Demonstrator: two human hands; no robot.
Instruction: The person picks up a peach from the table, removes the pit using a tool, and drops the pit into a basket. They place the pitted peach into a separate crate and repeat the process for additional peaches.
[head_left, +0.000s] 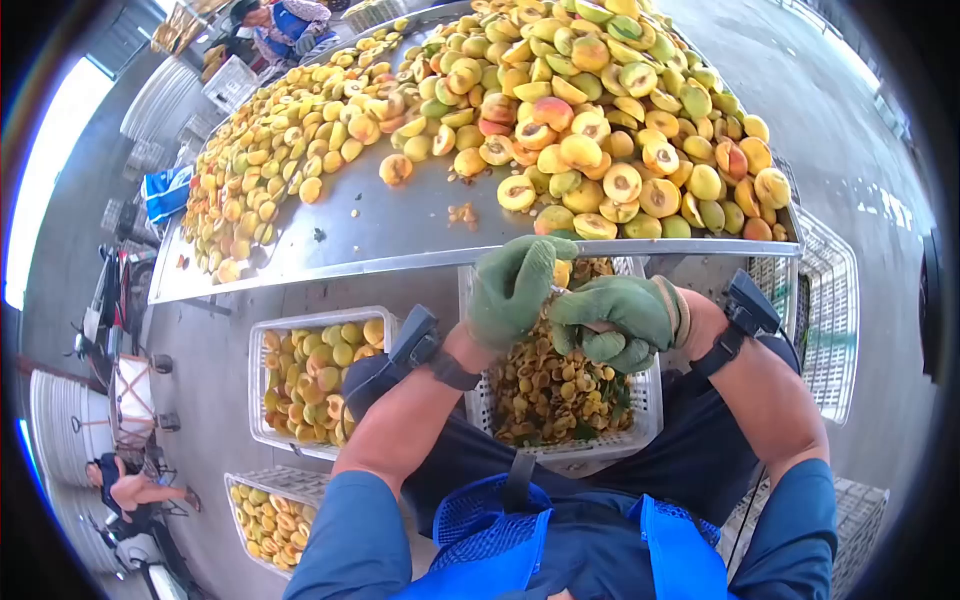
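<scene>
Both hands wear green gloves and meet just past the near edge of the metal table, above a crate. My left hand (512, 288) is closed around a yellow peach (562, 273), of which only a small part shows beside the fingers. Close against it, my right hand (615, 318) has its fingers curled; whatever they grip is hidden, though a small pale glint shows between the hands. Below them, a white crate (648, 405) holds brown pits and scraps (555, 395). Halved peaches (620, 182), many with pits showing, are heaped on the metal table (370, 222).
Left of my knees stand a white crate of peaches (318, 375) and another crate (272, 520) holding cut fruit. White crates (828, 320) stand at the right. Another person (285, 25) works at the table's far left; a seated person (130, 485) is at lower left near scooters.
</scene>
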